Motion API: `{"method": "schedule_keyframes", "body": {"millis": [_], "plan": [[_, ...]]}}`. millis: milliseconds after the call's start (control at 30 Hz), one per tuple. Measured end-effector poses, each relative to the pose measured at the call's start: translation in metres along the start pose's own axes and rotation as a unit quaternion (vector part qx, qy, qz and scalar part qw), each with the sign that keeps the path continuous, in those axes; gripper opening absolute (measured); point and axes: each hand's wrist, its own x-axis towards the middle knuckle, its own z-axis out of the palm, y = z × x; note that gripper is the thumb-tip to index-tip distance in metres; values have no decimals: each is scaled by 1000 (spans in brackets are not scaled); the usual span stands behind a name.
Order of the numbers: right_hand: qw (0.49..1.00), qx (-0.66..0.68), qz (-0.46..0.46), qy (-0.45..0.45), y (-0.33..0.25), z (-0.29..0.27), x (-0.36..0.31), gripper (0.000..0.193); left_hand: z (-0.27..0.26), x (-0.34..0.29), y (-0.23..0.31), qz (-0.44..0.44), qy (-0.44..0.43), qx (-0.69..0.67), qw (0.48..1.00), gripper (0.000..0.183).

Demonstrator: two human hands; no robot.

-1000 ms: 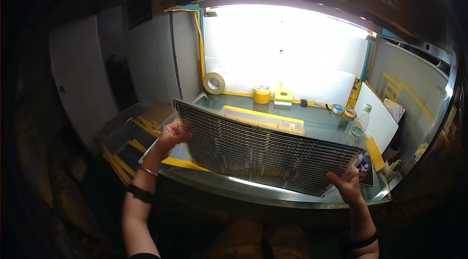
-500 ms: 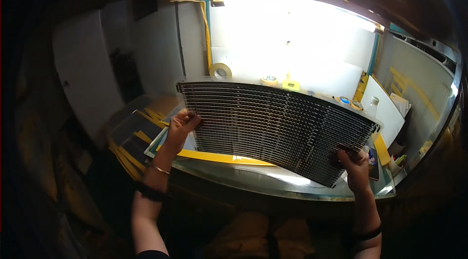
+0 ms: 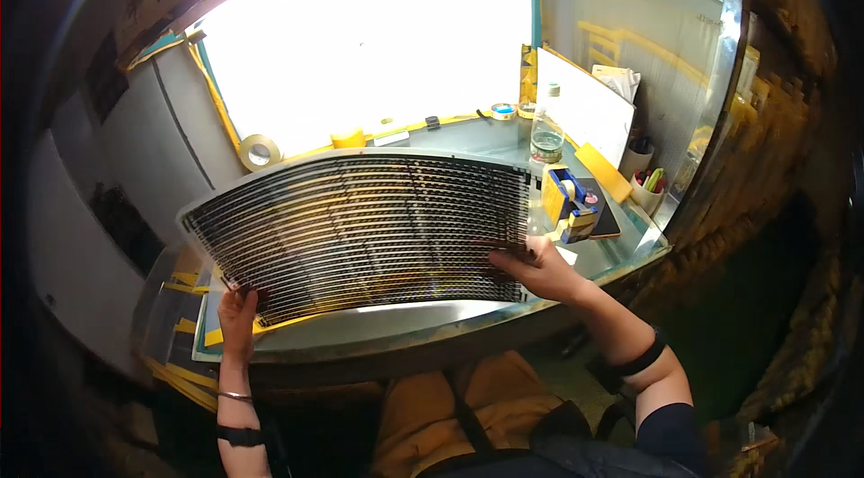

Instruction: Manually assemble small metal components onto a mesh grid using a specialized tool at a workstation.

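A wide transparent film sheet (image 3: 378, 230), printed with dense rows of black marks, is held up between my hands over the glass-topped table (image 3: 378, 334). It bows upward in the middle, and light shows through it. My left hand (image 3: 238, 316) pinches its lower left corner, thumb against the face. At the right edge, my right hand (image 3: 535, 266) grips it with the thumb in front; the fingers behind are partly hidden. Just beyond that right edge stands a blue tape dispenser (image 3: 569, 199) with a yellow side.
A bright light panel (image 3: 369, 46) fills the back. Along it sit a tape roll (image 3: 260, 152) and a clear bottle (image 3: 547, 131). To the right are a yellow block (image 3: 603, 172), a leaning white board (image 3: 585, 104) and a pen cup (image 3: 647, 190). Yellow strips (image 3: 180, 379) lie at left.
My view has turned to the right, bringing the tape dispenser and bottle into fuller sight. The sheet has tilted, its left end now lower and its right end higher. Both hands still hold it.
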Motion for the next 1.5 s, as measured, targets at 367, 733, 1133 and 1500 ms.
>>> {"method": "schedule_keyframes", "body": {"millis": [367, 733, 1133, 1500], "plan": [[912, 182, 129, 344, -29, -96, -94, 69, 78, 110, 112, 122, -133, -13, 983, 52], [847, 380, 158, 336, 3, -133, -128, 35, 230, 23, 21, 199, -372, 556, 716, 13], [921, 304, 196, 147, -10, -55, -112, 43, 6, -80, 46, 178, -227, 699, 655, 11], [903, 251, 338, 84, -18, -68, -162, 43, -2, -102, 29, 174, -143, 639, 735, 10]]}}
